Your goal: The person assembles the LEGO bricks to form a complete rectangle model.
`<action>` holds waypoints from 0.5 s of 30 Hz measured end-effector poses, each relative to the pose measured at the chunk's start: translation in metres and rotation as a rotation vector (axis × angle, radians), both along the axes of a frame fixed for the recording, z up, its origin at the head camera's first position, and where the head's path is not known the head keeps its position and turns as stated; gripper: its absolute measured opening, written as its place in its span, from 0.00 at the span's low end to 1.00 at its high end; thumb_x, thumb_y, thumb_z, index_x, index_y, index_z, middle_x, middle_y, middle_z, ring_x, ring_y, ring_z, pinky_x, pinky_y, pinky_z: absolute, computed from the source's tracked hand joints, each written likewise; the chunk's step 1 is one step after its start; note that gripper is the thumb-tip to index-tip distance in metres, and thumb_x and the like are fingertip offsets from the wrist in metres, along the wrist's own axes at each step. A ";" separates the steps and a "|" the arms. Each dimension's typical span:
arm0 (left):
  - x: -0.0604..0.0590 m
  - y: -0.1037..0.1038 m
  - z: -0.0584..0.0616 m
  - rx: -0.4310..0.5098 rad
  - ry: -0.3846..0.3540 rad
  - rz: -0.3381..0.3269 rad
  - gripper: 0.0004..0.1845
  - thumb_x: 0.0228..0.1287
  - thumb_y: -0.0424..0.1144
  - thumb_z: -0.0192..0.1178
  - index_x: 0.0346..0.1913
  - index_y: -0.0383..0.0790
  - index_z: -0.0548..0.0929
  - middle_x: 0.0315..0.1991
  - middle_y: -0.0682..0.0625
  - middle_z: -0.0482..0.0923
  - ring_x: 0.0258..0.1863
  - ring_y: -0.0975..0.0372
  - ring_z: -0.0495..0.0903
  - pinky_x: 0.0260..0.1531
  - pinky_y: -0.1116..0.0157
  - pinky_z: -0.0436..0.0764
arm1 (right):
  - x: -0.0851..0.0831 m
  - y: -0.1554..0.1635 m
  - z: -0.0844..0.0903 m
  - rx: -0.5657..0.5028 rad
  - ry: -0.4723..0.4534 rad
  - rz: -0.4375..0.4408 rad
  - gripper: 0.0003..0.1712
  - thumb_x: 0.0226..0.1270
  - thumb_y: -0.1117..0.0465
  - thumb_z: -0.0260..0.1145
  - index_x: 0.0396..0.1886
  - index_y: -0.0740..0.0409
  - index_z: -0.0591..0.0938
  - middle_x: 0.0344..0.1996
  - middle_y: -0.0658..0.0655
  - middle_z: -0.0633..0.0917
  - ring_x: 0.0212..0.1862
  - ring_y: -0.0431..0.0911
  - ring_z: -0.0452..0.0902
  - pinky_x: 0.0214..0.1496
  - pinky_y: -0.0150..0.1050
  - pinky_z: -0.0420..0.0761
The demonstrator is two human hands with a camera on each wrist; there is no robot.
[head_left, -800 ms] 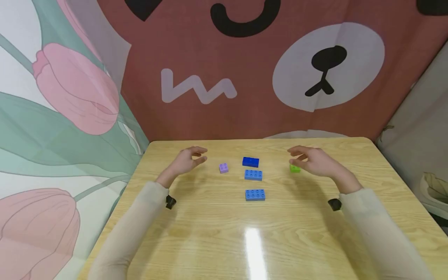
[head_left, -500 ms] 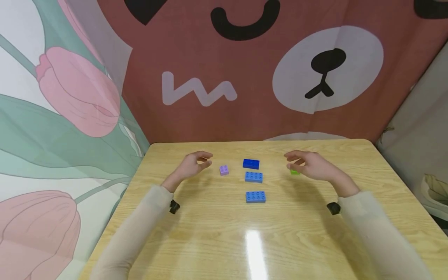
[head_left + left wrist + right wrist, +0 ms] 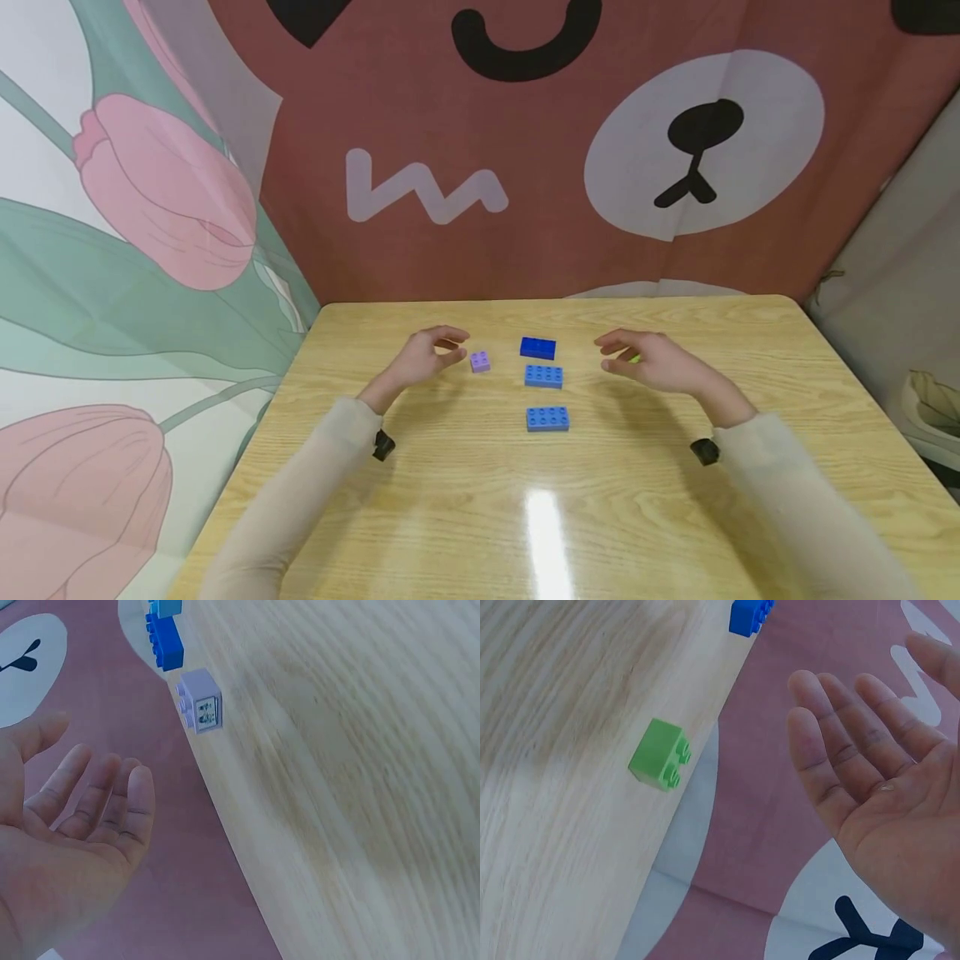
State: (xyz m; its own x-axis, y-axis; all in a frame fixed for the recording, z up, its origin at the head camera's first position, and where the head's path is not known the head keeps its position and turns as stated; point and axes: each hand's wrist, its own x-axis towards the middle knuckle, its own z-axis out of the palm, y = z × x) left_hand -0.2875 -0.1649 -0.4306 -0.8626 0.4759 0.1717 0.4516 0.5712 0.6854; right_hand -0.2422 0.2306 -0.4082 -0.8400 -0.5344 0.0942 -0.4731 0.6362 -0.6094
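My left hand [image 3: 426, 357] hovers over the table just left of a small purple toy brick [image 3: 480, 362], its fingers loosely bent around nothing. In the left wrist view the purple brick [image 3: 201, 703] shows a printed picture on one side. My right hand [image 3: 654, 360] hangs relaxed above the right half and holds nothing. It hides most of a green brick in the head view; the right wrist view shows that green brick [image 3: 658, 754] apart from the fingers. Between the hands lie a dark blue brick [image 3: 537, 348] and two lighter blue bricks, a middle one [image 3: 543, 377] and a nearer one [image 3: 547, 419].
The wooden table [image 3: 465, 508] ends at a hanging cloth [image 3: 420, 258] with a bear print. On the left hangs a tulip-print cloth [image 3: 150, 333]. A black wrist camera [image 3: 383, 445] sits under the left sleeve, another black camera [image 3: 705, 452] under the right.
Both hands have moved inward, the left toward the purple brick and the right leftward past the green brick, hiding more of it. The bricks have stayed in place.
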 end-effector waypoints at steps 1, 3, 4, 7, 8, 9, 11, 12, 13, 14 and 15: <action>0.000 0.002 -0.001 0.002 -0.001 0.001 0.16 0.63 0.39 0.60 0.53 0.42 0.78 0.51 0.46 0.76 0.44 0.58 0.77 0.41 0.58 0.76 | 0.000 -0.001 0.000 0.000 -0.002 0.002 0.25 0.65 0.50 0.61 0.59 0.54 0.73 0.51 0.57 0.78 0.46 0.49 0.77 0.42 0.43 0.77; 0.000 0.005 -0.002 0.009 -0.008 0.004 0.15 0.63 0.38 0.60 0.53 0.42 0.79 0.51 0.46 0.76 0.44 0.58 0.77 0.41 0.60 0.76 | 0.001 -0.003 -0.002 -0.003 -0.009 0.008 0.25 0.65 0.50 0.61 0.59 0.54 0.73 0.51 0.58 0.78 0.46 0.49 0.77 0.41 0.43 0.77; 0.001 0.007 -0.002 0.014 -0.011 0.002 0.15 0.63 0.37 0.60 0.53 0.41 0.79 0.50 0.45 0.77 0.44 0.58 0.77 0.41 0.60 0.77 | 0.001 -0.004 -0.003 -0.002 -0.013 0.009 0.25 0.65 0.49 0.61 0.59 0.54 0.73 0.51 0.58 0.78 0.46 0.49 0.77 0.41 0.43 0.77; 0.001 0.013 -0.003 0.024 -0.018 -0.001 0.15 0.62 0.34 0.61 0.52 0.41 0.79 0.50 0.46 0.76 0.44 0.58 0.77 0.40 0.62 0.77 | 0.001 -0.007 -0.006 -0.006 -0.024 0.015 0.25 0.65 0.49 0.61 0.59 0.53 0.73 0.51 0.57 0.78 0.46 0.48 0.76 0.42 0.42 0.77; 0.001 0.014 -0.003 0.028 -0.020 -0.005 0.15 0.62 0.33 0.61 0.52 0.41 0.79 0.49 0.46 0.76 0.44 0.58 0.78 0.40 0.62 0.77 | 0.001 -0.007 -0.007 -0.008 -0.026 0.018 0.25 0.65 0.48 0.61 0.59 0.53 0.73 0.51 0.57 0.78 0.46 0.48 0.76 0.42 0.42 0.77; 0.001 0.016 -0.004 0.027 -0.020 -0.008 0.15 0.62 0.33 0.61 0.52 0.41 0.79 0.49 0.46 0.76 0.44 0.58 0.78 0.39 0.63 0.77 | 0.001 -0.008 -0.008 -0.010 -0.029 0.020 0.25 0.65 0.48 0.61 0.59 0.53 0.73 0.51 0.57 0.78 0.46 0.48 0.76 0.41 0.41 0.77; 0.002 0.020 -0.005 0.029 -0.027 -0.015 0.15 0.62 0.33 0.61 0.52 0.41 0.79 0.49 0.48 0.76 0.44 0.58 0.78 0.38 0.63 0.77 | 0.002 -0.010 -0.010 -0.017 -0.034 0.027 0.25 0.65 0.49 0.62 0.59 0.53 0.73 0.51 0.57 0.78 0.46 0.48 0.76 0.41 0.40 0.77; 0.002 0.022 -0.006 0.027 -0.030 -0.019 0.15 0.62 0.33 0.61 0.52 0.41 0.79 0.49 0.48 0.75 0.44 0.58 0.78 0.38 0.64 0.77 | 0.002 -0.010 -0.011 -0.020 -0.035 0.030 0.25 0.64 0.49 0.62 0.58 0.53 0.74 0.51 0.57 0.78 0.45 0.48 0.77 0.40 0.40 0.77; 0.001 0.024 -0.007 0.024 -0.034 -0.021 0.15 0.62 0.33 0.61 0.53 0.41 0.79 0.49 0.49 0.75 0.44 0.59 0.78 0.38 0.64 0.77 | 0.002 -0.011 -0.012 -0.023 -0.036 0.033 0.24 0.64 0.49 0.62 0.58 0.53 0.74 0.50 0.56 0.78 0.45 0.47 0.77 0.40 0.40 0.77; 0.001 0.026 -0.008 0.021 -0.038 -0.026 0.16 0.62 0.33 0.60 0.53 0.41 0.79 0.49 0.49 0.75 0.44 0.58 0.77 0.38 0.64 0.77 | 0.002 -0.012 -0.013 -0.027 -0.036 0.036 0.24 0.64 0.49 0.62 0.57 0.53 0.74 0.49 0.55 0.79 0.44 0.47 0.77 0.40 0.40 0.77; 0.001 0.027 -0.009 0.021 -0.043 -0.031 0.16 0.62 0.33 0.60 0.54 0.40 0.78 0.49 0.49 0.75 0.45 0.57 0.77 0.38 0.64 0.77 | 0.002 -0.013 -0.014 -0.028 -0.034 0.040 0.24 0.64 0.49 0.62 0.57 0.52 0.74 0.48 0.54 0.79 0.44 0.46 0.77 0.40 0.39 0.77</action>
State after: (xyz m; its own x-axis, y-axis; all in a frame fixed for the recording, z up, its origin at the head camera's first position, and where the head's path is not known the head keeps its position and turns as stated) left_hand -0.2862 -0.1376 -0.4398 -0.8542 0.4994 0.1450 0.4389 0.5429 0.7159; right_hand -0.2403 0.2175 -0.4219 -0.8210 -0.5652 0.0811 -0.4763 0.5995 -0.6432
